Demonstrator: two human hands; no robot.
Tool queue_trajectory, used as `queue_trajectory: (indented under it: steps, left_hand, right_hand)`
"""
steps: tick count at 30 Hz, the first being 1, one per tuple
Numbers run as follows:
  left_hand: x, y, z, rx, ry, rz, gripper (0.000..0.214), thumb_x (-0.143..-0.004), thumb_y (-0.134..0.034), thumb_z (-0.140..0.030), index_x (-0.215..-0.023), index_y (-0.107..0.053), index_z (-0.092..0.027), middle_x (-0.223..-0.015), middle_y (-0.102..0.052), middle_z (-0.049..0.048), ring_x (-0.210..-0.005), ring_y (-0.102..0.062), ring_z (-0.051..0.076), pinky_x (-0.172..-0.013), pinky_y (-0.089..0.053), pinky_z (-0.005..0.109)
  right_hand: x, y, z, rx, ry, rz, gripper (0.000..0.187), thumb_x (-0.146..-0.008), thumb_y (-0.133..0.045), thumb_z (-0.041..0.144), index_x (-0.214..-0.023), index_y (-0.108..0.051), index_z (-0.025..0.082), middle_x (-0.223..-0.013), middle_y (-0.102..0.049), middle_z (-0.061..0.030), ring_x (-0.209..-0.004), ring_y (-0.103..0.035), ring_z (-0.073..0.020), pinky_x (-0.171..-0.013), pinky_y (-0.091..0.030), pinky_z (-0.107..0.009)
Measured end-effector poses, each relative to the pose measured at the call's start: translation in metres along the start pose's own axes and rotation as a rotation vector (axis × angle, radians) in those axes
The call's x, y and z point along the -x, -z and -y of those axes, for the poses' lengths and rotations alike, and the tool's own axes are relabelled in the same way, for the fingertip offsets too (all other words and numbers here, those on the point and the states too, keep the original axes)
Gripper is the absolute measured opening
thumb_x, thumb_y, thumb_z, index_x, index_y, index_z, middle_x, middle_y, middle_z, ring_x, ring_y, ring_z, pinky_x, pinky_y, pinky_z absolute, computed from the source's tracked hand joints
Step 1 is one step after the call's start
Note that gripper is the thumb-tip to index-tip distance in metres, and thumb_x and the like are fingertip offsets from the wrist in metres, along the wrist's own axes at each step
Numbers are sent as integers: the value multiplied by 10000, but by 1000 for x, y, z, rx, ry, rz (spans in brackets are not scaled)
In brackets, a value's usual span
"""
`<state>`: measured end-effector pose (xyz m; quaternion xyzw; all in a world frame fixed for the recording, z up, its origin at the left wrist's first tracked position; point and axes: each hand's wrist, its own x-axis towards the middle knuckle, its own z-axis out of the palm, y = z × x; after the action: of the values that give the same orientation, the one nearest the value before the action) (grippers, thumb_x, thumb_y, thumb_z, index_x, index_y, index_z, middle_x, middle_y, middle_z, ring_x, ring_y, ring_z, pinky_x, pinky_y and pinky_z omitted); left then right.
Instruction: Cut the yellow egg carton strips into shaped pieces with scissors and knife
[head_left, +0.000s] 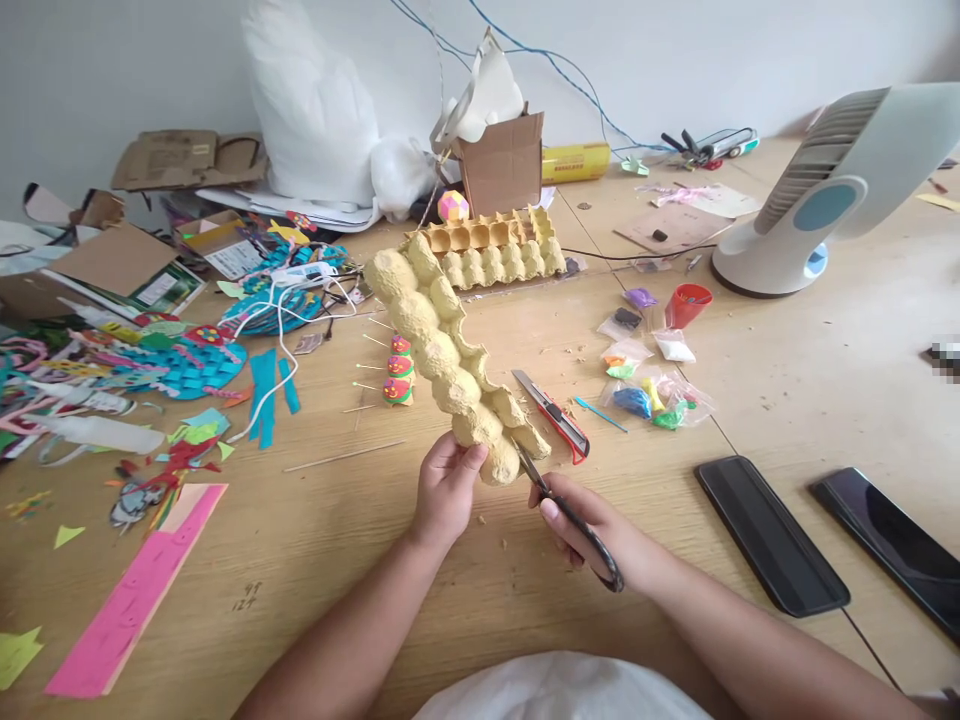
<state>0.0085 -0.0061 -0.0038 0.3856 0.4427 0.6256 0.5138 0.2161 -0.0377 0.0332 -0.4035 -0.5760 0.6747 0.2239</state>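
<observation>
A yellow egg carton strip with two rows of bumps tilts up and away to the left above the table. My left hand grips its near end, thumb on top. In my right hand is a pair of scissors with dark handles; the blades reach the carton between its two rows near the close end. The blade tips are hidden by the carton. Beyond it lies a red utility knife with its blade out. Left of the strip is a small red, green and pink clay caterpillar with pins beside it.
Another egg carton lies farther back. Bags of coloured clay, a red cup, a white fan and two black phone-like slabs occupy the right. Paper crafts and a pink strip cover the left.
</observation>
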Motion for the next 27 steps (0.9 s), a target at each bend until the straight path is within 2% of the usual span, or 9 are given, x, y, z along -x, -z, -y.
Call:
queue_trajectory:
  steps: [3,6,10,12,19,23,25,27]
  left_hand:
    - [-3,-3,-2,111,34,2,312,-750,-838,-415,-963,-733,-212,-939,-747,24,-868,-674,142,-814,-531,245]
    - [-5,-6,-2,184,94,23,325,-739,-841,-439,-957,-732,-224,-944,-750,25,-868,-685,153,-797,-543,263]
    - [-3,-5,1,116,64,7,325,-745,-837,-434,-936,-727,-195,-923,-747,36,-862,-674,160,-805,-530,270]
    - [0,-3,3,34,25,-5,323,-752,-833,-426,-936,-730,-182,-904,-746,38,-852,-662,160,-812,-516,264]
    - [4,-1,8,-92,-57,54,289,-793,-791,-429,-905,-736,-168,-842,-727,44,-812,-643,183,-794,-501,281]
    - [6,0,4,-142,-82,70,295,-794,-789,-425,-921,-739,-164,-860,-735,55,-812,-657,197,-779,-506,284]
    - [7,2,2,-196,-110,78,273,-790,-795,-409,-897,-739,-164,-841,-735,50,-782,-654,191,-756,-504,275]
    - [9,3,0,-242,-140,85,244,-791,-795,-391,-863,-735,-165,-805,-725,40,-739,-638,177,-726,-498,264]
  right_hand:
    - [1,0,-3,-122,-19,70,506,-946,-389,712,-1038,-475,222,-662,-459,66,-536,-482,-99,-479,-416,-220]
    - [0,0,-5,-127,-3,76,504,-953,-382,703,-1045,-476,217,-677,-460,61,-547,-486,-104,-474,-409,-221]
    - [-1,-1,-5,148,91,-101,412,-967,-456,621,-1000,-532,218,-743,-494,34,-673,-493,-124,-623,-440,-255]
    - [-1,-1,-3,298,129,-149,365,-976,-475,576,-982,-550,219,-781,-530,18,-727,-498,-137,-686,-438,-270]
    - [3,-2,-1,452,71,-183,328,-986,-453,551,-991,-534,234,-781,-590,4,-724,-546,-158,-663,-413,-269]
    - [5,-3,-2,580,55,-257,310,-977,-482,536,-1048,-531,238,-793,-588,1,-704,-537,-163,-648,-379,-282]
    - [5,-2,-2,499,58,-224,316,-979,-471,549,-998,-524,237,-765,-557,14,-687,-519,-154,-636,-376,-276]
    - [3,-1,-2,314,70,-129,356,-990,-425,579,-930,-503,237,-718,-507,33,-651,-487,-138,-609,-383,-262]
